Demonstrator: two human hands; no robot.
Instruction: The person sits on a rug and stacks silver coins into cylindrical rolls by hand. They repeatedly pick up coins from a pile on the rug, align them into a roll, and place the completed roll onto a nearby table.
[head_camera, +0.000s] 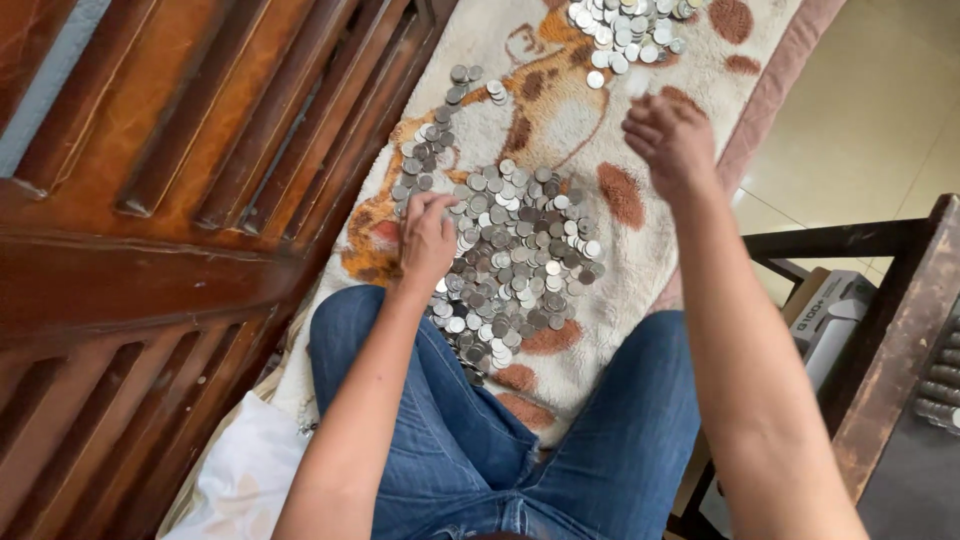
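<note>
place: home | signs: wooden bench (150, 150), cartoon blanket (560, 120), tiled floor (870, 110)

A dark brown slatted wooden bench back (150, 200) is seen well to the left of the grip. A pale tiled floor (880, 110) lies to its right. A white cardboard box (835, 315) is set below a dark wooden table edge (900, 350), right of the grip.

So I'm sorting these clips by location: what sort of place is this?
Probably a home: a wooden slatted bench covered with a cartoon-print blanket, over a tiled floor, with coins heaped between the person's knees.
</note>
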